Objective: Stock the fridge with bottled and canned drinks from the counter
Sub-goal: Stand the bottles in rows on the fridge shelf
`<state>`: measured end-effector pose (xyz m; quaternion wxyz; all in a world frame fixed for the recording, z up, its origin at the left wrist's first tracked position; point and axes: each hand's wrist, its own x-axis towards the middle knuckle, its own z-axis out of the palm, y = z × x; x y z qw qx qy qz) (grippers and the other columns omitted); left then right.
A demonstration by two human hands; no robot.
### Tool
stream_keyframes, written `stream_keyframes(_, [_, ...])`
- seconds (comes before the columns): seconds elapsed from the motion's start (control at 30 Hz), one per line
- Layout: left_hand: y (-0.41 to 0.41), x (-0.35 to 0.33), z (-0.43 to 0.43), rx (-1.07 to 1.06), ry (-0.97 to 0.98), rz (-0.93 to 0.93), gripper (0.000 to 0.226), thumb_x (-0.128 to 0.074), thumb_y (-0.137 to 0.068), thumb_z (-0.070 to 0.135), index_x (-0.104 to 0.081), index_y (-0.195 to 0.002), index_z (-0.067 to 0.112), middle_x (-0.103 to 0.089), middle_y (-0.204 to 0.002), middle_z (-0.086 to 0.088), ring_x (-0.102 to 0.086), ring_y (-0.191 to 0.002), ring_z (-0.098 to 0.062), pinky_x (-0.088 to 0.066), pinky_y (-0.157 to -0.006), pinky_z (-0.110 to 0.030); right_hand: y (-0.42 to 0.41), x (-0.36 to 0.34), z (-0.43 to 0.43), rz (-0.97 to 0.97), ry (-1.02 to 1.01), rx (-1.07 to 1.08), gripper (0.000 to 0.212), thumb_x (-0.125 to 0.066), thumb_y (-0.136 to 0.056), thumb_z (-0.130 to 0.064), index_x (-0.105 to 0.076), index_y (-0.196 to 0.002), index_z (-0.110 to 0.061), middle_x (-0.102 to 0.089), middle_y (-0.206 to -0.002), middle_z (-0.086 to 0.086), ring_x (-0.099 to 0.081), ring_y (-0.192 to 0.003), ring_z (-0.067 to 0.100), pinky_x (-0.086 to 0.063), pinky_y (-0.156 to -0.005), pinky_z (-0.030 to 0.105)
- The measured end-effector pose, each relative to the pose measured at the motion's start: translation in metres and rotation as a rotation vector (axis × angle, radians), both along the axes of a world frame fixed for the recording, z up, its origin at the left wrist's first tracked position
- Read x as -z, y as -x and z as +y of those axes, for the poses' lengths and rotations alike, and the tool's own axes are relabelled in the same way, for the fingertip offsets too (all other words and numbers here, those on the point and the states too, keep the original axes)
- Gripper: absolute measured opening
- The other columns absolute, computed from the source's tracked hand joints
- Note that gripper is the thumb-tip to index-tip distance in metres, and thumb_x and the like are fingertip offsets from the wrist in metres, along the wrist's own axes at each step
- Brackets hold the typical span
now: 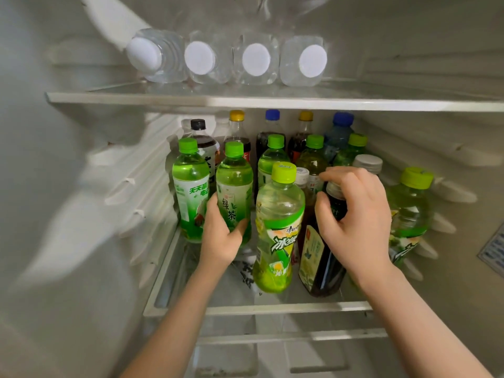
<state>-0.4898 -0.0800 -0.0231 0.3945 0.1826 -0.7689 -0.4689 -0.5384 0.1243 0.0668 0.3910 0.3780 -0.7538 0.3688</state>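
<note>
- 12 o'clock: 4 water bottles (256,62) stocked flat.
- Middle shelf (272,308): left hand (221,238) clasping green tea bottle (234,181), 9 o'clock; right hand (357,214) curled round dark bottle (324,268) neck, 3 o'clock.
- Counter unseen; remainder unknown.

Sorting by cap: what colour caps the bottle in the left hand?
Green cap on the left hand's bottle; head view.

**Both grips closed on bottles**

The left grip (222,233) wraps the lower body of a green tea bottle (234,181), thumb across its front and fingers round its left side. The right grip (354,214) curls from above over the neck of a dark bottle (319,257), thumb and fingertips pinching. Both bare forearms reach forward.
</note>
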Motion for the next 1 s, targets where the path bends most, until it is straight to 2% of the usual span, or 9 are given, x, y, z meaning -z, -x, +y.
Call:
stream_keyframes(0.1, [0.008, 0.000, 0.001, -0.053, 0.046, 0.005, 0.070, -0.076, -0.078, 0.010, -0.037, -0.136, 0.005, -0.052, -0.132, -0.008, -0.049, -0.125, -0.022, -0.040, -0.106, -0.035, 0.000, 0.000, -0.002, 0.005, 0.014, 0.012, 0.022, -0.057, -0.080, -0.010, -0.064, -0.100, -0.008, -0.064, -0.102, 0.005, -0.056, -0.100, 0.025, -0.032, -0.088, 0.019])
stream_keyframes(0.2, [0.016, -0.001, 0.001, -0.081, 0.017, 0.011, 0.072, -0.073, -0.081, 0.011, -0.031, -0.139, 0.003, -0.051, -0.133, -0.010, -0.049, -0.124, -0.022, -0.040, -0.102, -0.028, 0.001, 0.001, -0.002, 0.016, 0.023, 0.008, 0.020, -0.058, -0.080, -0.009, -0.064, -0.099, -0.007, -0.064, -0.101, 0.005, -0.057, -0.098, 0.025, -0.033, -0.087, 0.020])
stream_keyframes(0.3, [0.024, -0.003, -0.001, -0.067, -0.064, 0.023, 0.074, -0.070, -0.084, 0.012, -0.024, -0.142, 0.003, -0.049, -0.136, -0.014, -0.050, -0.125, -0.025, -0.042, -0.103, -0.033, 0.002, 0.002, -0.002, 0.027, 0.032, 0.002, 0.020, -0.058, -0.080, -0.008, -0.064, -0.099, -0.006, -0.064, -0.101, 0.005, -0.057, -0.099, 0.025, -0.032, -0.088, 0.019])
stream_keyframes(0.4, [0.031, -0.004, -0.003, -0.067, -0.087, 0.065, 0.064, -0.070, -0.083, 0.006, -0.033, -0.135, -0.002, -0.054, -0.129, -0.019, -0.054, -0.120, -0.029, -0.048, -0.098, -0.046, 0.003, 0.003, -0.003, 0.032, 0.035, 0.002, 0.021, -0.057, -0.080, -0.008, -0.065, -0.099, -0.006, -0.065, -0.101, 0.006, -0.057, -0.100, 0.025, -0.033, -0.088, 0.019])
stream_keyframes(0.47, [0.033, -0.003, -0.003, -0.080, -0.077, 0.068, 0.059, -0.070, -0.083, 0.006, -0.037, -0.131, -0.003, -0.055, -0.126, -0.019, -0.055, -0.118, -0.030, -0.050, -0.096, -0.046, 0.004, 0.003, -0.003, 0.032, 0.043, 0.006, 0.021, -0.057, -0.080, -0.008, -0.065, -0.099, -0.006, -0.065, -0.102, 0.006, -0.057, -0.100, 0.025, -0.032, -0.088, 0.018])
stream_keyframes(0.57, [0.032, -0.001, -0.004, -0.087, -0.049, 0.064, 0.057, -0.070, -0.083, 0.008, -0.038, -0.130, -0.001, -0.056, -0.124, -0.018, -0.056, -0.116, -0.029, -0.050, -0.094, -0.038, 0.005, 0.005, -0.004, 0.042, 0.064, 0.005, 0.020, -0.057, -0.080, -0.008, -0.065, -0.098, -0.005, -0.065, -0.101, 0.006, -0.057, -0.099, 0.024, -0.033, -0.088, 0.018])
stream_keyframes(0.63, [0.032, 0.000, -0.006, -0.089, -0.017, 0.056, 0.058, -0.070, -0.084, 0.009, -0.038, -0.130, -0.002, -0.056, -0.125, -0.018, -0.056, -0.116, -0.029, -0.050, -0.092, -0.036, 0.005, 0.005, -0.004, 0.050, 0.072, 0.003, 0.020, -0.057, -0.080, -0.008, -0.065, -0.098, -0.005, -0.065, -0.101, 0.006, -0.057, -0.098, 0.025, -0.033, -0.087, 0.019])
stream_keyframes(0.83, [0.033, -0.002, -0.004, -0.109, -0.027, 0.021, 0.061, -0.070, -0.084, 0.013, -0.036, -0.132, -0.004, -0.055, -0.126, -0.021, -0.054, -0.118, -0.032, -0.050, -0.093, -0.047, 0.005, 0.004, -0.004, 0.062, 0.073, 0.010, 0.020, -0.056, -0.080, -0.008, -0.065, -0.098, -0.004, -0.065, -0.100, 0.007, -0.057, -0.097, 0.025, -0.033, -0.087, 0.020])
stream_keyframes(1.0, [0.024, -0.006, -0.001, -0.066, -0.003, -0.038, 0.075, -0.069, -0.085, 0.014, -0.024, -0.144, 0.001, -0.053, -0.134, -0.017, -0.052, -0.124, -0.028, -0.046, -0.100, -0.036, 0.004, 0.004, -0.004, 0.063, 0.071, 0.014, 0.020, -0.057, -0.079, -0.007, -0.065, -0.098, -0.004, -0.065, -0.100, 0.008, -0.057, -0.097, 0.027, -0.033, -0.087, 0.020])
